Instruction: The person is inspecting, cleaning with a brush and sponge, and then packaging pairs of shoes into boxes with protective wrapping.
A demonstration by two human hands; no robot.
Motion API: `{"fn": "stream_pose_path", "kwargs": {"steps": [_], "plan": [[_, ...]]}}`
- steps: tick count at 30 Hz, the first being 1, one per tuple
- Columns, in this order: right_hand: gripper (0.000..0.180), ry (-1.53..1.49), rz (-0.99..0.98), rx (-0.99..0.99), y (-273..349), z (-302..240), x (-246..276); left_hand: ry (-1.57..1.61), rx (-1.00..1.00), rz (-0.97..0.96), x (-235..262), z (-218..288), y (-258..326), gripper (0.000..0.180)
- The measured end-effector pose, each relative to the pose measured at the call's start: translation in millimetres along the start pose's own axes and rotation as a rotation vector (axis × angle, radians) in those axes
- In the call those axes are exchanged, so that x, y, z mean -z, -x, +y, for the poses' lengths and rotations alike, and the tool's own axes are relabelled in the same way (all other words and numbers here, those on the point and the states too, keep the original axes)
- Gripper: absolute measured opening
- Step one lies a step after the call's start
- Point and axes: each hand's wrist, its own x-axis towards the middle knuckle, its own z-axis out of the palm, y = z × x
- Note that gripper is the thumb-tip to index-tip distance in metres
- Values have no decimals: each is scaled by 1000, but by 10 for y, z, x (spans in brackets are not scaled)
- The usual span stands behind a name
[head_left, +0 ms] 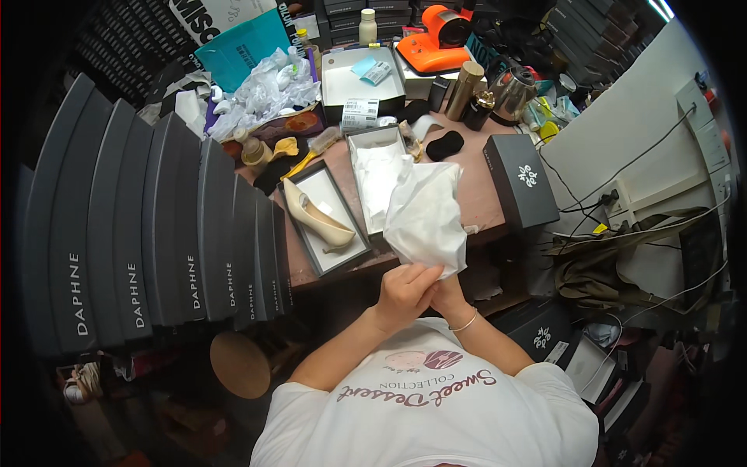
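Between both hands [420,292], crinkled white tissue paper [426,218]

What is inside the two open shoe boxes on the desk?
The left box holds one beige high-heeled shoe on a pale lining. The right box shows only crumpled white tissue paper; anything beneath it is hidden, and the paper bundle both hands hold covers its near end.

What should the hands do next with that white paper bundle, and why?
Probably lower the white tissue bundle into the open paper-lined box. Both hands, left hand and right hand, grip its lower end above the table edge, and the box sits directly beyond it. The beige heeled shoe lies in the neighbouring lid.
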Motion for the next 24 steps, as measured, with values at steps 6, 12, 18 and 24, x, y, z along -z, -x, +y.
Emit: {"fn": "stream_pose_path", "kwargs": {"steps": [6, 12, 18, 24], "plan": [[41, 288, 28, 207, -371, -235, 614, 198, -56, -90, -408, -70, -165, 33], [18, 2180, 17, 506, -948, -596, 1044, 140, -60, -644, -757, -656, -413, 30], [35, 1577, -234, -144, -1307, -986, 1458, -929, 555, -357, -232, -2308, -811, 50], [33, 1099, -499, -43, -1574, -1254, 799, -892, 628, -481, 16, -2649, -430, 25]]}}
